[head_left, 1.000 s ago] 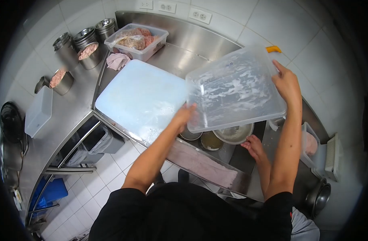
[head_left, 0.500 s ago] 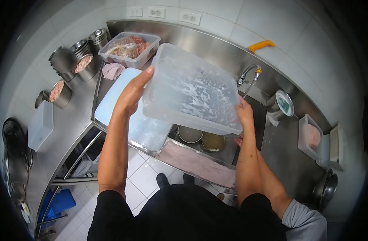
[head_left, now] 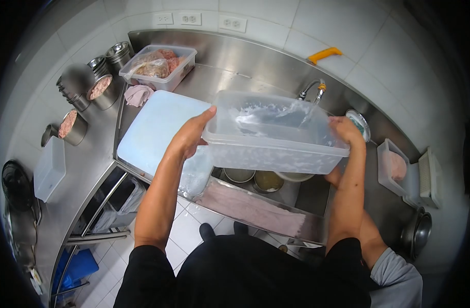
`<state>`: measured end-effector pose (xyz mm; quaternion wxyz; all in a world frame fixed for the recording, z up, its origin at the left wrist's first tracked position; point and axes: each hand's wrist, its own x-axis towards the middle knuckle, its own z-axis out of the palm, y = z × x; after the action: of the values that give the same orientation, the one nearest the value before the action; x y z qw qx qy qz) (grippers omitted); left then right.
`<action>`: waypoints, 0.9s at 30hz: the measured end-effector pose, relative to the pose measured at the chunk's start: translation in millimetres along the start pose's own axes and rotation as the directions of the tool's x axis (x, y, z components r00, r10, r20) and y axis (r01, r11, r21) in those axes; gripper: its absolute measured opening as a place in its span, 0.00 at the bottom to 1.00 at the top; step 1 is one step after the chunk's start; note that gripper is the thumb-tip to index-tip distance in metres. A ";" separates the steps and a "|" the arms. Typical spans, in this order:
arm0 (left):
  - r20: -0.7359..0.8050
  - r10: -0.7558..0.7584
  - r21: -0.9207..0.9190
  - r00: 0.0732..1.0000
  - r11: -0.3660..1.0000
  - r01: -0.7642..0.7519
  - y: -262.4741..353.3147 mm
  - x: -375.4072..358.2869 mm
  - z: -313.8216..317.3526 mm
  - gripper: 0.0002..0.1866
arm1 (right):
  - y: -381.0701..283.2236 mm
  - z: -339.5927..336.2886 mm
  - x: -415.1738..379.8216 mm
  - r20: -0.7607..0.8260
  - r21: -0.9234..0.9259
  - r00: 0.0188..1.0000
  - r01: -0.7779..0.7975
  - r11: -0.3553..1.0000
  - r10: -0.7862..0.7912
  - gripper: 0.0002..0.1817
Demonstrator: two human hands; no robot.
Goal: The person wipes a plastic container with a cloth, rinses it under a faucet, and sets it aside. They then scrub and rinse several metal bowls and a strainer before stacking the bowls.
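Observation:
A large translucent plastic container (head_left: 276, 156) is held over the sink, with white suds or water streaks inside it. My left hand (head_left: 194, 134) grips its left end, thumb on the rim. At the opposite end my right hand (head_left: 348, 132) has its fingers over the rim. Just behind the container stands the faucet (head_left: 317, 90). Beneath it, pots with liquid (head_left: 269, 180) sit partly hidden in the sink. A light blue cutting board (head_left: 158, 123) lies close to my left hand.
A co-worker's grey sleeve (head_left: 396, 274) and arm reach in under my right arm. A pinkish cloth (head_left: 250, 205) lines the sink's front ledge. Behind the board is a tub of bagged meat (head_left: 181, 72). Metal containers of meat (head_left: 73, 128) stand left, a tub (head_left: 386, 177) right.
Both hands have moved the container right and lowered it, turning it from steeply tilted to nearly level. The co-worker's hand stays low near the sink. A pale bowl now shows beside the pots.

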<state>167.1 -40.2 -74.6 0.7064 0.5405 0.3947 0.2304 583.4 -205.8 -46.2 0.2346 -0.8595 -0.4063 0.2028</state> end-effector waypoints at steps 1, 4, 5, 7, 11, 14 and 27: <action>-0.014 -0.011 -0.020 1.000 1.000 0.010 -6.2 -2.2 1.8 0.35 | 1.7 -8.4 3.1 0.006 0.000 1.000 0.008 1.000 -0.008 0.19; 0.115 -0.081 -0.059 0.990 0.994 0.088 -48.5 12.7 -2.2 0.28 | -10.0 -33.2 -5.0 0.004 0.047 1.000 0.021 0.999 -0.021 0.23; 0.160 -0.119 -0.041 0.980 0.991 0.127 -60.8 15.9 -2.6 0.26 | -17.6 -39.5 -10.8 -0.028 0.034 0.999 0.036 0.999 -0.035 0.23; 0.248 -0.198 0.000 0.948 0.979 0.205 -78.7 21.0 7.2 0.23 | -38.0 -50.2 -28.8 -0.087 0.007 0.994 0.061 0.998 -0.061 0.23; 0.361 -0.312 -0.043 0.879 0.936 0.350 -126.3 55.8 35.4 0.19 | -69.5 -59.9 -47.5 -0.161 -0.094 0.986 0.031 0.995 -0.046 0.28; 0.371 -0.367 -0.025 0.853 0.914 0.405 -144.3 77.2 60.5 0.16 | -76.2 -59.1 -53.2 -0.217 -0.163 0.970 0.071 0.984 -0.106 0.29; 0.240 -0.491 0.264 0.837 0.863 0.430 -215.2 148.9 151.9 0.12 | -109.8 15.4 -164.1 -0.326 -0.388 0.847 0.284 0.877 -0.419 0.30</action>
<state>354.6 -83.1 -308.2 0.7346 0.5255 0.4229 -0.0725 412.5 -270.9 29.6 0.2014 -0.8186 -0.5297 -0.0942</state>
